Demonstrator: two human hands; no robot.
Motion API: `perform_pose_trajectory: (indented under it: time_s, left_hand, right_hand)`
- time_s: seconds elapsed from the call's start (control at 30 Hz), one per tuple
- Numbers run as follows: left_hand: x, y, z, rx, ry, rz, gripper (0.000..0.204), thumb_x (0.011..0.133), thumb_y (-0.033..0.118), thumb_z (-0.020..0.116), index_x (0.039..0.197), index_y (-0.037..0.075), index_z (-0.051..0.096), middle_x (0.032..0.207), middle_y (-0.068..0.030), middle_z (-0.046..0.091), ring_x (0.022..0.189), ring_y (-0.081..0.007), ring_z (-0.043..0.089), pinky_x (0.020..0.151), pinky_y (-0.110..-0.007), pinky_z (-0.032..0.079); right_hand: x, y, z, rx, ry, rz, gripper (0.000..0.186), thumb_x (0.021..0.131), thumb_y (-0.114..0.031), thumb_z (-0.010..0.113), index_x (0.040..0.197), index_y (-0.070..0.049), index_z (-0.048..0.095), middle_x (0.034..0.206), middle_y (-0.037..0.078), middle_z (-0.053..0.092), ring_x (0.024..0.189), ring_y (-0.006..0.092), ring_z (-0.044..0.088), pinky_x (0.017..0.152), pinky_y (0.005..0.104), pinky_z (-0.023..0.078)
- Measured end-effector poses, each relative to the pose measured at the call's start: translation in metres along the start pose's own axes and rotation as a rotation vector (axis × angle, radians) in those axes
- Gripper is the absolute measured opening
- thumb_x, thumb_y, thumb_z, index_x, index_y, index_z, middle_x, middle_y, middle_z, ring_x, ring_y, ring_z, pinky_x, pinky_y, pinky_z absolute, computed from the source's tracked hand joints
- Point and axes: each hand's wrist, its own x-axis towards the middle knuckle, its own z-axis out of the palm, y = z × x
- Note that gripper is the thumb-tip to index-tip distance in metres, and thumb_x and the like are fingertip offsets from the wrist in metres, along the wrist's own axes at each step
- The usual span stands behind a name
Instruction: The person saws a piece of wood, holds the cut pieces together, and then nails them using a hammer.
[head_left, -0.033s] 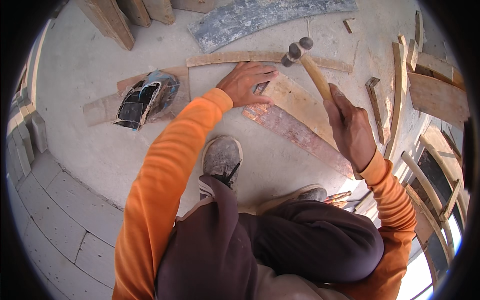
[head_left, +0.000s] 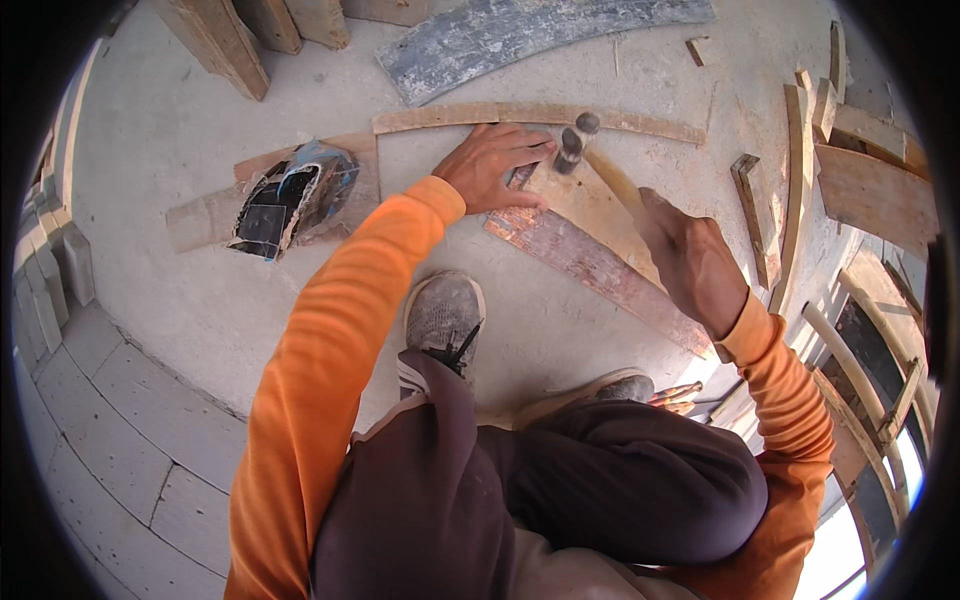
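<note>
My right hand (head_left: 694,262) is wrapped round the wooden handle of a hammer (head_left: 614,182). The dark metal head hangs over the far-left end of a wooden piece, close to my left fingertips; contact cannot be made out. My left hand (head_left: 490,167) grips that end, thumb on the near side and fingers on the far side. The piece has a tan board face (head_left: 575,198) and a reddish, worn board (head_left: 600,268) along its near edge. It lies slanted on the concrete floor. Any nail under the hammer is hidden.
A narrow wood strip (head_left: 430,117) lies just beyond my left hand, and a grey-painted board (head_left: 540,40) farther off. To the left, a torn package with black contents (head_left: 268,220) rests on wood scraps. Timber (head_left: 795,190) is piled at right; grey blocks (head_left: 75,262) stand at left.
The hammer head has swung down and toward me, nearer the board's end and my left fingers. My right hand has dipped slightly with it; the left hand has stayed in place.
</note>
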Motion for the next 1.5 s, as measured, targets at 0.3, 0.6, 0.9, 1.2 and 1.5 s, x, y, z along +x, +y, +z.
perform_pose_trajectory:
  time_s: [0.3, 0.6, 0.9, 1.2, 1.5]
  left_hand:
    - [-0.005, 0.0, 0.0, -0.02, 0.022, 0.003, 0.072, 0.074, 0.042, 0.087, 0.134, 0.011, 0.064, 0.145, -0.005, 0.058, 0.132, -0.0286, 0.05, 0.115, -0.045, 0.033]
    - [-0.005, -0.002, 0.002, 0.028, 0.019, 0.006, 0.074, 0.075, 0.046, 0.086, 0.136, 0.012, 0.063, 0.145, -0.005, 0.058, 0.133, -0.0289, 0.049, 0.115, -0.045, 0.033]
    - [-0.004, 0.0, 0.0, 0.041, 0.0, -0.009, 0.075, 0.074, 0.045, 0.086, 0.137, 0.013, 0.063, 0.146, -0.0047, 0.057, 0.134, -0.0286, 0.049, 0.117, -0.044, 0.033]
    - [-0.006, 0.005, -0.003, 0.035, -0.018, -0.018, 0.076, 0.075, 0.047, 0.085, 0.138, 0.013, 0.062, 0.146, -0.0056, 0.056, 0.135, -0.0284, 0.048, 0.117, -0.044, 0.033]
    - [0.006, 0.017, -0.01, 0.104, -0.031, 0.032, 0.08, 0.073, 0.035, 0.089, 0.142, 0.009, 0.057, 0.148, -0.0101, 0.056, 0.135, -0.0318, 0.05, 0.115, -0.043, 0.037]
  right_hand:
    - [-0.011, -0.008, 0.004, -0.01, 0.042, 0.153, 0.035, 0.1, -0.009, 0.06, 0.126, 0.014, 0.059, 0.079, 0.032, 0.065, 0.065, 0.0453, 0.066, 0.058, 0.0446, 0.05]
    - [-0.022, -0.008, 0.024, -0.029, 0.327, -0.026, 0.038, 0.097, -0.002, 0.064, 0.133, 0.011, 0.057, 0.085, 0.03, 0.067, 0.07, 0.0431, 0.069, 0.065, 0.044, 0.054]
    - [-0.035, 0.019, 0.044, -0.102, 0.33, -0.106, 0.048, 0.097, -0.003, 0.065, 0.143, 0.003, 0.051, 0.083, 0.024, 0.066, 0.068, 0.0358, 0.067, 0.061, 0.0408, 0.053]
    - [-0.056, 0.064, 0.084, -0.262, 0.269, -0.144, 0.058, 0.096, -0.009, 0.067, 0.149, -0.005, 0.045, 0.076, 0.015, 0.059, 0.06, 0.0298, 0.063, 0.054, 0.0406, 0.054]
    - [-0.073, 0.07, 0.105, -0.246, 0.084, 0.005, 0.062, 0.098, -0.012, 0.057, 0.156, -0.007, 0.035, 0.093, 0.016, 0.061, 0.068, 0.0344, 0.067, 0.06, 0.0426, 0.058]
